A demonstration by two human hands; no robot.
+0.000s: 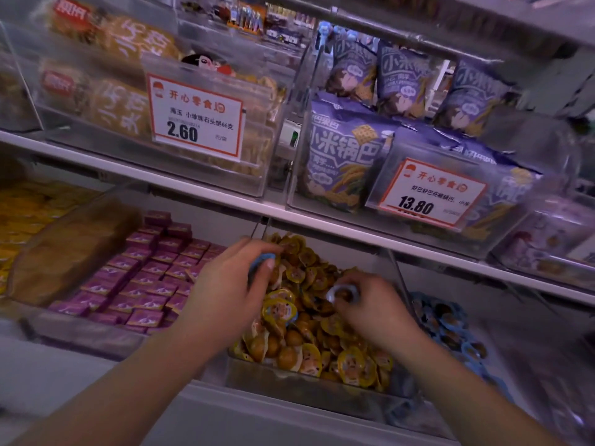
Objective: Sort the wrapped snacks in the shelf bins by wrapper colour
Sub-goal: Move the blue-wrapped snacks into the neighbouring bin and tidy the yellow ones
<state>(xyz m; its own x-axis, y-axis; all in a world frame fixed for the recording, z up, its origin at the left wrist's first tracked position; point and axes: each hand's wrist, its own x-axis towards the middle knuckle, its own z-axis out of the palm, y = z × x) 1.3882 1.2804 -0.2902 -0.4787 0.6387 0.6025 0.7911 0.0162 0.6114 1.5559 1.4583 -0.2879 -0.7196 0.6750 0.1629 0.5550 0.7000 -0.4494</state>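
Dim, bluish, blurred, edges warped

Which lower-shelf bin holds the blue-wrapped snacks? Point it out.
The bin of blue-wrapped snacks at far right, beside the yellow-wrapped bin under both hands; the purple boxes lie left.

Centre bin, as I log it: snack cups (309, 355) with yellow-rimmed lids over amber-brown contents; one blue-rimmed cup (344, 292) among them. Lower right: blue-rimmed cups (447, 323). Lower left: purple boxes (145, 278). Upper right: lavender bags (344, 156). Price tags (196, 119) white, orange-red border, black numerals.
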